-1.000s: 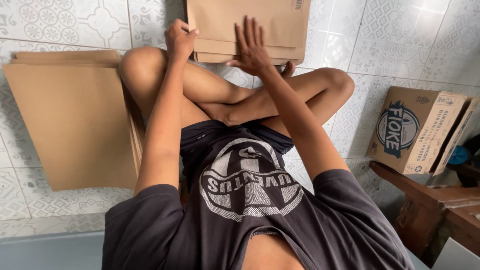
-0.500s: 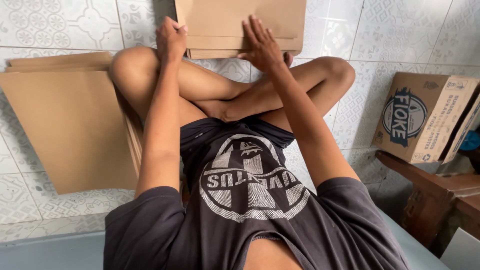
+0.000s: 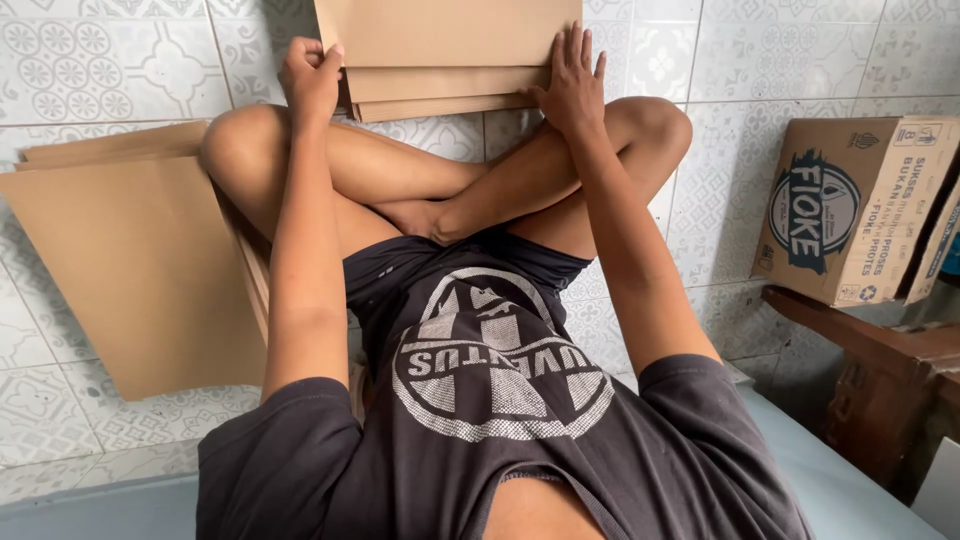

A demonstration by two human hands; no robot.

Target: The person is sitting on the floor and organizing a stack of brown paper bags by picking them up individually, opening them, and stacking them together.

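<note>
Patterned floor tiles fill the background; you sit cross-legged on them, camera looking down your chest.

Left fingers: curled tight over the left edge of the folded sheets, knuckles up. Looks like a grip on that edge, though the fingertips are hidden under the hand. Left hand sits just above your left knee, forearm running straight down over the thigh.

Right fingers: spread and flat, pressing on the right part of the same sheets. Not gripping, palm down. Right hand lies at the lower right corner of the sheets, wrist just beside your right knee.

Sheets: brown card, several layers stepped one under another, lying on the tiles just past your crossed shins, top part cut off by the frame edge. Both hands touch them, one at each side.

Outward from there:
- Stack of flat brown card to your left, lying on the tiles, its near edge tucked against your left thigh. Well apart from the sheets in hand.
- Printed box to your right, tilted, resting on a dark wooden bench. Near your right knee but not touching.
- Grey-blue floor strip at the bottom, beside the bench.
</note>
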